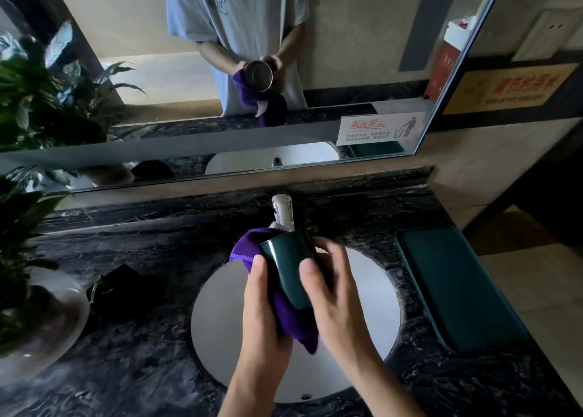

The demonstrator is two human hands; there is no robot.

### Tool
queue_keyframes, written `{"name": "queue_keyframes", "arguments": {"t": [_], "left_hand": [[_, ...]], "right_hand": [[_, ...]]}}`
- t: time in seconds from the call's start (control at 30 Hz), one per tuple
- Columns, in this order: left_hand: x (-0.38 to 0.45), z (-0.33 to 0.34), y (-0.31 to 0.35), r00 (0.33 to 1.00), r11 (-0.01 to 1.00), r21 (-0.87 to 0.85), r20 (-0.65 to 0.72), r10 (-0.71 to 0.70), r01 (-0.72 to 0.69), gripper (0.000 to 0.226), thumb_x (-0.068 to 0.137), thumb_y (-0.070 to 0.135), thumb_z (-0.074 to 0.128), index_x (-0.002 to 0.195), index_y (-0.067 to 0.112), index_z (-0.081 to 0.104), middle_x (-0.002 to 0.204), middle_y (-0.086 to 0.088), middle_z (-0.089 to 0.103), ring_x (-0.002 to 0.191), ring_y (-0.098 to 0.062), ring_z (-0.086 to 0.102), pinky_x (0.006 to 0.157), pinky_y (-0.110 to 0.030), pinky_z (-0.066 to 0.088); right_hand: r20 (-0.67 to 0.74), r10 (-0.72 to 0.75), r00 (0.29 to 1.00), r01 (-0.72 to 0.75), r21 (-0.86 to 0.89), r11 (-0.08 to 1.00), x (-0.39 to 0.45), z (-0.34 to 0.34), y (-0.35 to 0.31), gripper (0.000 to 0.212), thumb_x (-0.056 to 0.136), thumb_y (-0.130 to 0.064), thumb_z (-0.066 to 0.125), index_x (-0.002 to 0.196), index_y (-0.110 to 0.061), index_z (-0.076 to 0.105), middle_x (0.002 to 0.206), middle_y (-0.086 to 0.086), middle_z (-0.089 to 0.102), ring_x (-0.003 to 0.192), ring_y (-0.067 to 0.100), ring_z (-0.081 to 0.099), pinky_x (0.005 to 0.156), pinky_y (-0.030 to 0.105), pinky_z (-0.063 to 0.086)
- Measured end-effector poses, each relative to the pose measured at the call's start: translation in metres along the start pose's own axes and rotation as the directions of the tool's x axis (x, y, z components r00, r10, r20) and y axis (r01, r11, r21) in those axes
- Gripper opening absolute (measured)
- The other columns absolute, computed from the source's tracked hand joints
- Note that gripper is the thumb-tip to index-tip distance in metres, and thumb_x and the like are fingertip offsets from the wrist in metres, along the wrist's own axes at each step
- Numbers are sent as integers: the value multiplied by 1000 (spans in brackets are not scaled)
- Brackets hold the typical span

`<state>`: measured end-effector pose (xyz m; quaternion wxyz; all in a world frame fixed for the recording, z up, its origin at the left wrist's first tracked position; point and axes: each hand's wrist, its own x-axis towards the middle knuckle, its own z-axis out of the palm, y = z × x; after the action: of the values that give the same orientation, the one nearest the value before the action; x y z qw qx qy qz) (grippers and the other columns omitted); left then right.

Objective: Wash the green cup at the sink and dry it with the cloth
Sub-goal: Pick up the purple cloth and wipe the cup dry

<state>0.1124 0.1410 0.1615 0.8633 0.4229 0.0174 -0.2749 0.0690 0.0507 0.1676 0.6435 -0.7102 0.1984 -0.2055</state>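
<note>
The green cup (288, 268) is dark, glossy and smooth-walled, held tilted above the white sink (217, 315) with its open mouth pointing away from the person toward the tap; its reflection in the mirror (362, 79) shows a metallic inside. It sits between the two hands: the left hand (260, 309) is closed around the purple cloth (246, 246), pressing it against the cup's left side and underneath, thumb lying along the cup wall, while the right hand (328, 287) grips the cup from the right, thumb on the upper wall and fingers curled round the far side. The cloth bunches out beyond the left hand near the cup's rim and hangs in a fold below both hands over the basin. Just past the cup's mouth stands the chrome tap (283, 211), partly hidden by the cloth and rim. The dark marbled worktop (151, 353) surrounds the sink. To the right of the right hand, well apart, lies a long dark green tray (457, 287). Far to the left of the left hand is a leafy plant (28, 107) in a glass bowl (47, 331), with a small dark object (116, 284) between bowl and sink, too dim to identify.
</note>
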Motion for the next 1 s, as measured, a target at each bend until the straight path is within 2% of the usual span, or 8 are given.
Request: {"name": "queue_keyframes", "arguments": {"t": [0.1, 0.23, 0.37, 0.47, 0.6, 0.73, 0.83, 1.0], "left_hand": [[-1, 1, -1, 996, 992, -100, 48, -76, 81, 88, 77, 60, 86, 141, 4, 62, 135, -31, 65, 117, -33, 69, 99, -45, 58], [3, -4, -3, 1000, 995, -98, -14, -28, 27, 100, 70, 47, 94, 147, 0, 51, 132, -32, 65, 110, -37, 70, 92, -49, 61], [7, -12, 3, 982, 971, -217, 181, -61, 100, 68, 76, 45, 89, 128, 2, 74, 118, -23, 77, 102, -33, 78, 84, -43, 64], [10, -16, 7, 982, 979, -186, 182, -51, 85, 66, 75, 49, 86, 123, 5, 77, 117, -19, 78, 103, -30, 78, 87, -41, 63], [10, -17, 8, 984, 989, -119, 164, -73, 93, 66, 72, 49, 88, 122, 6, 79, 120, -20, 77, 109, -30, 77, 89, -39, 62], [7, -24, 3, 990, 991, -57, 78, -118, 122, 75, 63, 37, 91, 125, -1, 74, 117, -29, 75, 99, -35, 78, 78, -42, 65], [4, -20, 0, 987, 988, -70, 93, -129, 135, 62, 63, 44, 89, 111, 5, 83, 111, -24, 79, 95, -31, 80, 77, -39, 66], [6, -21, 9, 992, 995, -89, 126, -23, 34, 50, 70, 49, 87, 107, 15, 85, 106, -14, 83, 94, -24, 81, 78, -36, 65]], "right_hand": [[-15, 36, 999, -34, 106, 994, 5, -4, 0, 29, 99, -41, 49, 119, -31, 67, 116, -8, 72, 112, 7, 66, 87, 16, 49], [-14, -80, 997, 75, -242, 967, 13, -10, 1, 35, 103, -37, 48, 111, -16, 75, 132, -17, 55, 124, 2, 49, 106, 19, 37], [-6, 101, 995, -100, 117, 988, 14, -27, 9, 38, 105, -47, 46, 124, -25, 71, 124, -18, 72, 122, 1, 62, 102, 25, 49], [103, 402, 910, -404, 439, 803, 14, -35, 23, 53, 105, -52, 37, 120, -17, 74, 117, 0, 79, 120, 22, 66, 103, 38, 49], [359, 244, 901, -424, 606, 673, 7, -29, 30, 64, 106, -58, 41, 148, -11, 54, 148, 19, 60, 141, 34, 54, 112, 45, 44], [-21, 179, 984, -151, 446, 882, 16, -25, 33, 24, 93, -29, 67, 114, -22, 75, 115, 14, 77, 109, 39, 70, 90, 44, 53], [-104, 111, 988, -77, 288, 954, 18, -17, 33, 34, 95, -51, 64, 109, -22, 74, 103, 11, 79, 97, 28, 74, 85, 48, 59], [186, 399, 898, -387, 764, 515, 21, -24, 25, 85, 97, -67, 42, 140, 4, 56, 136, 27, 62, 121, 41, 63, 101, 52, 49]]}}
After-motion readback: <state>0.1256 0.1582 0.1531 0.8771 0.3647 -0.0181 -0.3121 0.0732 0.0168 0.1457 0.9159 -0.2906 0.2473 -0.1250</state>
